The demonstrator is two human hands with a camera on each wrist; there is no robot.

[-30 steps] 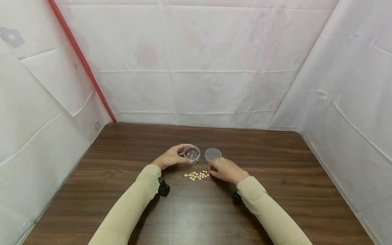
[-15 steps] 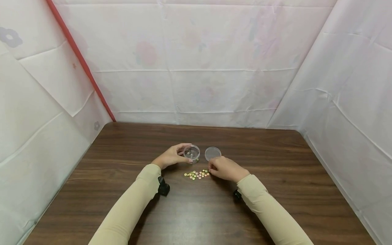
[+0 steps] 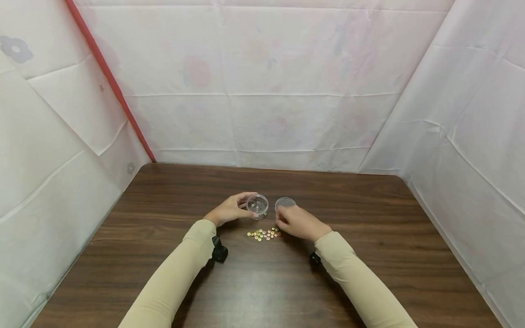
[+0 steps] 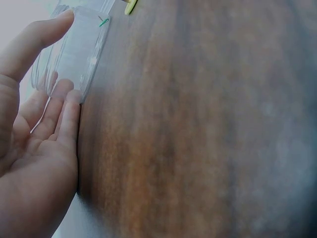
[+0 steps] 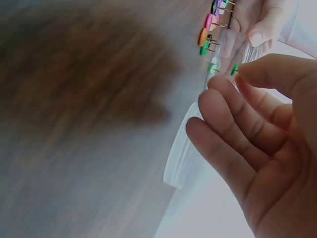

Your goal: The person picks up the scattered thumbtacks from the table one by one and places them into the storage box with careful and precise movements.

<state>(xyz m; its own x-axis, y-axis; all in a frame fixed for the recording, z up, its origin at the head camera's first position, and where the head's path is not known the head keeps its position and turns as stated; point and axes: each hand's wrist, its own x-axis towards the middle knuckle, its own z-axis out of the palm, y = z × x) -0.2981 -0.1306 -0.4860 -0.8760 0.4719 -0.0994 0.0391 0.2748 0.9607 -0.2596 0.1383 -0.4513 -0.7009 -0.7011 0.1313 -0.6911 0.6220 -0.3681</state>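
My left hand (image 3: 229,210) holds a clear round jar (image 3: 257,206) on the table, its thumb on the near side and its fingers at the far side. In the right wrist view, the thumb and index finger of my right hand (image 5: 247,114) pinch a green thumbtack (image 5: 234,69), while the other fingers are loosely bent. Another greenish thumbtack (image 5: 213,68) shows at the jar's wall. Several coloured thumbtacks (image 3: 264,235) lie loose in front of the jar. The clear lid (image 3: 285,202) lies to the jar's right, partly hidden by my right hand.
Around these things stretches the dark wood-grain table (image 3: 254,282). A pale patterned curtain (image 3: 262,123) stands behind it and on both sides, with a red strip (image 3: 110,82) at the left. Wrist cameras (image 3: 219,251) sit under both cuffs.
My right hand has risen slightly from the thumbtacks and moved a little to the left, over the lid's near edge. The left hand and jar stay put.
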